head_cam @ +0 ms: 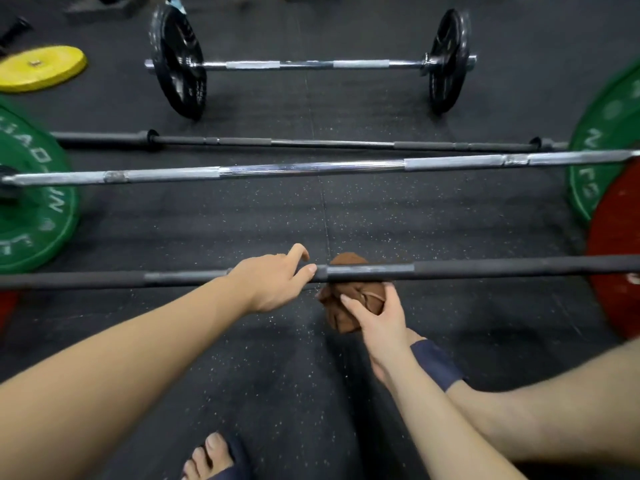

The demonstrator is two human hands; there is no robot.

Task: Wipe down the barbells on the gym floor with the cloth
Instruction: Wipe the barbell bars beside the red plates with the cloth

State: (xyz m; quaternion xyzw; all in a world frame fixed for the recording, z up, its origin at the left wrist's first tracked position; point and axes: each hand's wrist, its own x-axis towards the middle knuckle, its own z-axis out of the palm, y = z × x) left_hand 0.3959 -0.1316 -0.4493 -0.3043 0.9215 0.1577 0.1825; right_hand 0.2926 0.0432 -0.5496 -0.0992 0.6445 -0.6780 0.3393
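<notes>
While my right hand [377, 317] grips the bunched brown cloth [349, 306] in curled fingers, cupping it under the nearest black bar [485, 266], my left hand [273, 282] rests on that bar just beside it. Its fingers are loose and the forefinger is lifted. If I rub hard, the bar could roll on its red plates [616, 271] toward my bare toes [211, 455], since the left only rests there; the wad might also slip off. I count four bars on the floor [242, 220]: this one, a chrome bar [311, 168] on green plates [31, 202], a bare black bar [311, 142], and a short bar [301, 65] with black plates [180, 60]. That makes two red, two green and two black plates, plus one yellow plate [38, 67] lying flat.
</notes>
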